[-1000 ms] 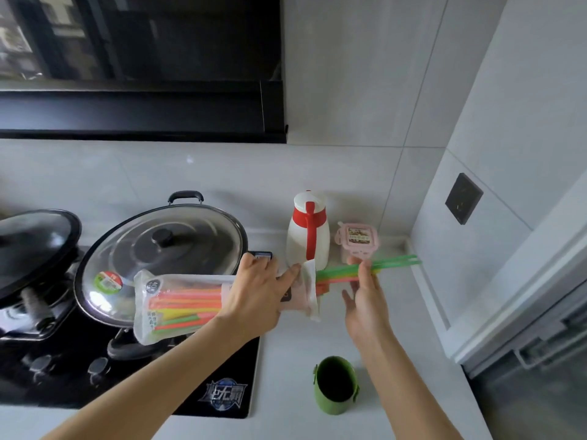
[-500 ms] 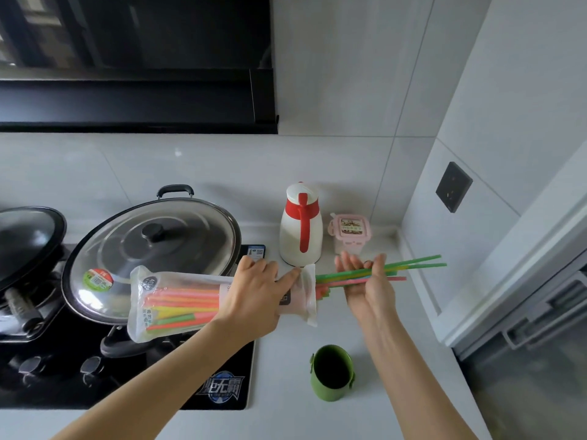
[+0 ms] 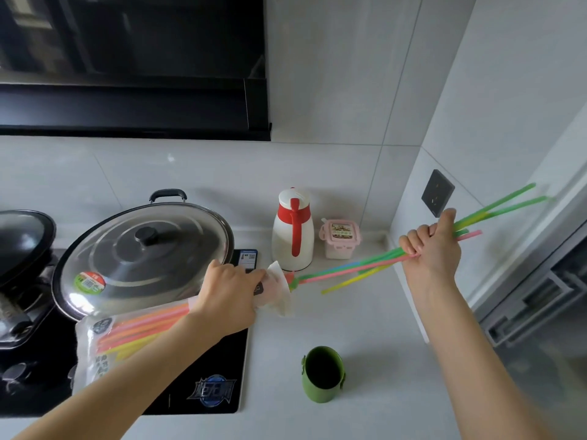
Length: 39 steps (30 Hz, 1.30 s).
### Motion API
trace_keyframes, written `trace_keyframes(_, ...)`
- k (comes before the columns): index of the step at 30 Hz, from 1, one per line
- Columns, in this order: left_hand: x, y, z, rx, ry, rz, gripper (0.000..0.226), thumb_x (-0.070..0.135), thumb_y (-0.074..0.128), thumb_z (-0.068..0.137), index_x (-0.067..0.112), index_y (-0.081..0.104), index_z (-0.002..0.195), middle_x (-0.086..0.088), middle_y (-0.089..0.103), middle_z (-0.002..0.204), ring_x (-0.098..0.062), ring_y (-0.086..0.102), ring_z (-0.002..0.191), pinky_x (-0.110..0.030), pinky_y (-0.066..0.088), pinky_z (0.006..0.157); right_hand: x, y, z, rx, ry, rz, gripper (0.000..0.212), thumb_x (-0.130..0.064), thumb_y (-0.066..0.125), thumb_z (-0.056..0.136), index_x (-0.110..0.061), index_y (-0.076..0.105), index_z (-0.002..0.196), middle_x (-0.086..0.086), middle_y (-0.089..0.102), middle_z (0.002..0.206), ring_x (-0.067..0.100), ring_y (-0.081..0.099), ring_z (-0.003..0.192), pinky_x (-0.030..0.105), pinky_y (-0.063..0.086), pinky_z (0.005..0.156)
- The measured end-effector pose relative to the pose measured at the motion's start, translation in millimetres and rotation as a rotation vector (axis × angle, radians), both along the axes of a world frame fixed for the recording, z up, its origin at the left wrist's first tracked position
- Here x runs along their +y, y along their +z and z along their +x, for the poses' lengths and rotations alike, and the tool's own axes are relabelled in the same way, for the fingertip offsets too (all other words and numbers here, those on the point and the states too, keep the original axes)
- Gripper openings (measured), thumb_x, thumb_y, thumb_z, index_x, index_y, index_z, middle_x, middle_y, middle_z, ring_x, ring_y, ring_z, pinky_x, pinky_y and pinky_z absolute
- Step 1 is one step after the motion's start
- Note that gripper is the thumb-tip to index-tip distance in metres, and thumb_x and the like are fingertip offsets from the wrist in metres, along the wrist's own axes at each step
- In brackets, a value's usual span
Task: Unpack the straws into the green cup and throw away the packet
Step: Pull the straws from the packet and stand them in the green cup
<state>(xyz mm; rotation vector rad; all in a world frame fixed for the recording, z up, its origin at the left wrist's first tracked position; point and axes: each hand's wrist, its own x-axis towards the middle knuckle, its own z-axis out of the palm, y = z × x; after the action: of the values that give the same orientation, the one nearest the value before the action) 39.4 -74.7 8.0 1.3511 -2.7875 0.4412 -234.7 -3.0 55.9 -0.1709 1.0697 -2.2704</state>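
My left hand grips the clear straw packet near its open end, holding it level above the stove edge; orange, pink and yellow straws still lie inside. My right hand is closed around a bunch of green, pink, blue and yellow straws, held out to the right near the side wall. Their left ends sit at the packet mouth, and one yellow straw hangs lower. The green cup stands upright and empty on the counter, below and between my hands.
A wok with a steel lid sits on the black stove. A white and red jug and a pink lidded box stand at the back. A dark wall socket is on the right wall.
My right hand has closed on the straws and pulled them far to the right and upward, almost out of the packet. The left hand has tilted the packet's far end lower.
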Motion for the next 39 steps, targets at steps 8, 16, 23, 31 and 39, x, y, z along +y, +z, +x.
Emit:
trace_keyframes(8, 1, -10, 22, 0.004, 0.085, 0.04, 0.05, 0.029, 0.056, 0.067, 0.03, 0.05, 0.117, 0.002, 0.066, 0.089, -0.021, 0.062, 0.085, -0.032, 0.03, 0.072, 0, 0, 10, 0.329, 0.18, 0.076, 0.054, -0.04, 0.05, 0.093, -0.023, 0.027, 0.048, -0.009, 0.02, 0.037, 0.009, 0.017, 0.031, 0.02, 0.014, 0.036)
trace_keyframes(16, 14, -24, 23, 0.116, 0.039, 0.043, 0.056, 0.029, 0.059, 0.064, 0.03, 0.053, 0.119, 0.001, 0.069, 0.085, -0.023, 0.064, 0.083, -0.032, 0.031, 0.071, 7, -93, 65, 0.529, 0.38, 0.262, 0.051, -0.028, 0.049, 0.096, -0.019, 0.027, 0.05, -0.011, 0.025, 0.038, 0.008, 0.02, 0.036, 0.02, 0.019, 0.039)
trace_keyframes(23, 19, -34, 27, 0.167, 0.039, 0.044, 0.057, 0.026, 0.068, 0.045, 0.028, 0.066, 0.102, 0.004, 0.064, 0.06, -0.022, 0.063, 0.057, -0.029, 0.036, 0.064, 7, -145, 80, 0.491, 0.467, 0.39, 0.046, -0.023, 0.058, 0.092, -0.02, 0.038, 0.05, -0.008, 0.034, 0.04, 0.009, 0.03, 0.038, 0.025, 0.027, 0.045)
trace_keyframes(31, 24, -24, 17, 0.108, 0.01, 0.105, 0.061, 0.03, 0.056, 0.07, 0.033, 0.043, 0.129, 0.003, 0.064, 0.093, -0.021, 0.06, 0.091, -0.031, 0.027, 0.075, 11, -133, 64, 0.385, 0.472, 0.448, 0.012, -0.003, 0.066, 0.081, -0.011, 0.058, 0.083, 0.011, 0.063, 0.072, 0.017, 0.064, 0.064, 0.03, 0.047, 0.075)
trace_keyframes(39, 24, -9, 7, 0.079, -0.05, 0.108, 0.063, 0.032, 0.057, 0.072, 0.034, 0.039, 0.133, 0.003, 0.062, 0.096, -0.02, 0.058, 0.093, -0.031, 0.032, 0.082, 18, -81, 37, 1.094, 0.066, 0.622, 0.031, -0.028, 0.06, 0.088, -0.015, 0.057, 0.116, -0.01, 0.056, 0.111, 0.009, 0.051, 0.107, 0.026, 0.036, 0.096)
